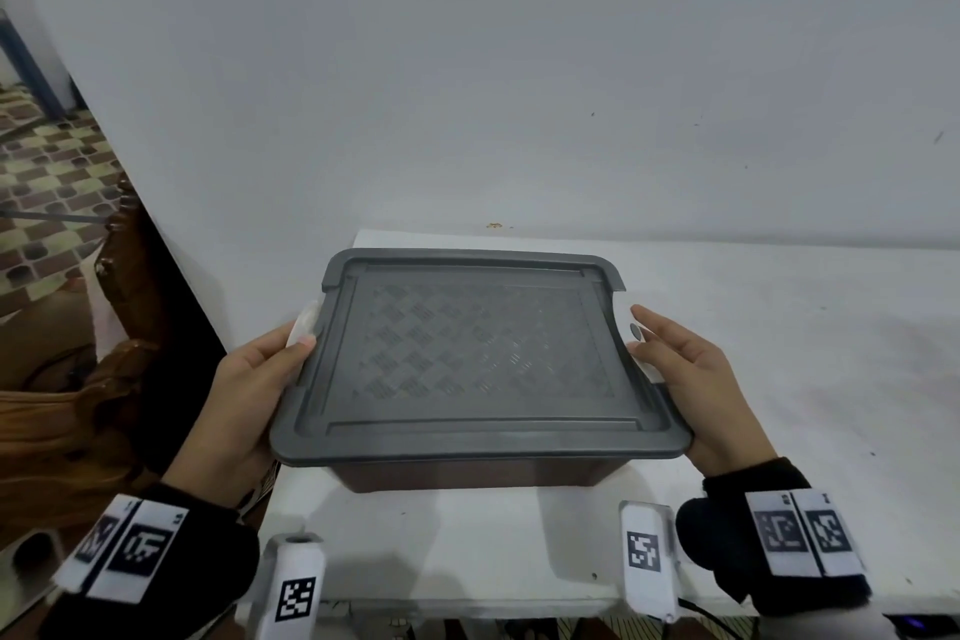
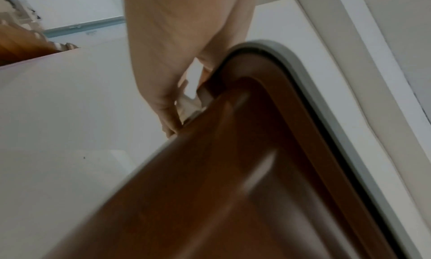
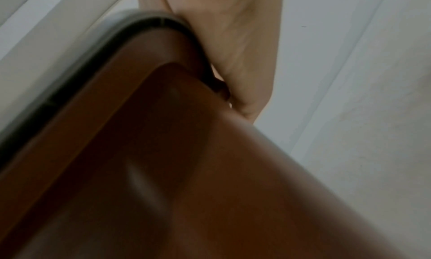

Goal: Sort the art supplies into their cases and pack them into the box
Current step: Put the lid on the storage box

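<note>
head view, brown box [image 1: 467,476] with gray lid [image 1: 467,359] between both hands, left hand [image 1: 249,400] curled on its left edge, right hand [image 1: 696,379] flat on its right side

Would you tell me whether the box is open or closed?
Closed: the grey lid sits flat on the brown box, covering its top.

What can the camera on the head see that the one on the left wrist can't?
Only the head view shows the whole patterned top of the grey lid, the right hand at the box's far side, the white table and the tagged black wristbands. Only the left wrist view shows the brown box wall from below, the lid's underside rim and the left hand's fingers tucked at the white latch. Both show the left hand holding the closed box.
</note>
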